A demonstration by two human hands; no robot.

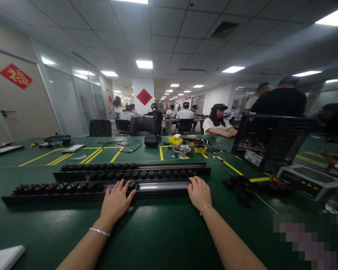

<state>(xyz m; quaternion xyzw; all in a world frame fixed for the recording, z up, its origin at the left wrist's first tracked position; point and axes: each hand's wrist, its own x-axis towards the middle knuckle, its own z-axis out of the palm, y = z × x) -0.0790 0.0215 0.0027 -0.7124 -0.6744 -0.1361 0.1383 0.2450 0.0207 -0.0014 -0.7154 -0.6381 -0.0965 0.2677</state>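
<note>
Resting on the nearest rail (95, 191), both hands work its top edge. The left hand (115, 200) lies flat with its fingers (126, 187) spread open over the last of the dark clips (59, 186) seated in the channel, touching one but gripping nothing; that looks like a steadying or pressing pose. The right hand (198, 193) sits at the rail's far right end, knuckles up and fingers curled over the edge, so I cannot tell whether they pinch anything beneath. Holding the end this way probably keeps the long rail from sliding on the green counter (157, 232).

The rail lies crosswise just in front of the person, its left half filled with clips and its right half bare metal. Two more rails (129, 170) lie parallel behind it, stepped back (each also partly filled), which keeps all three rows within reach. A loose heap of clips (240, 187) sits on the counter to the right, near the right hand. Farther back stand a metal bowl (181, 150), yellow bins (175, 140) and an open black case (270, 140). Other people sit at distant tables.
</note>
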